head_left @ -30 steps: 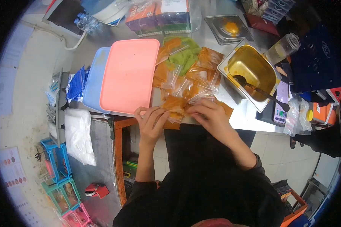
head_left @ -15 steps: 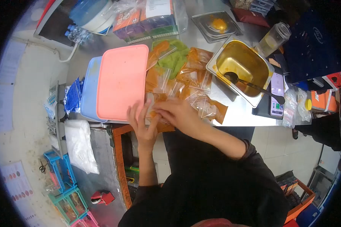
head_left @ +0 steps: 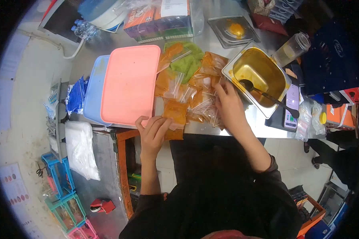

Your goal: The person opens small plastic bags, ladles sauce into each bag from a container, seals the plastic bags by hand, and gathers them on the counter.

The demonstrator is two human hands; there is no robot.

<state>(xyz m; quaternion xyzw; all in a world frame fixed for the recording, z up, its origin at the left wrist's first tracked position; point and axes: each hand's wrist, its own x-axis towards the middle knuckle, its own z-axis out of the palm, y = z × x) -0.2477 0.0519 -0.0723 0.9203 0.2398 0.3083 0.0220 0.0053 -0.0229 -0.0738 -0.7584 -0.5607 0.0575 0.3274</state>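
Note:
Several small clear bags of orange sauce [head_left: 175, 111] lie on the metal table, partly over a green cloth [head_left: 187, 63]. My left hand [head_left: 152, 131] is at the table's front edge, its fingertips at the lower part of a flat sauce bag, beside the pink tray [head_left: 129, 85]. Whether those fingers pinch the bag is unclear. My right hand [head_left: 229, 104] has its fingers apart over the right side of the bags, next to the metal container [head_left: 248, 96]. A black spoon [head_left: 273, 97] rests in that container, which has sauce traces inside.
A blue tray [head_left: 92, 93] lies under the pink one. Behind are a wrapped box [head_left: 159, 24] and a metal lid [head_left: 233, 32]. At right are a jar [head_left: 292, 48] and a phone [head_left: 292, 105]. A person's legs [head_left: 327, 151] show at far right.
My right hand has moved away from my left, to the right over the other bags, and its fingers have spread. My left hand has lowered slightly, and a flat sauce bag now shows uncovered.

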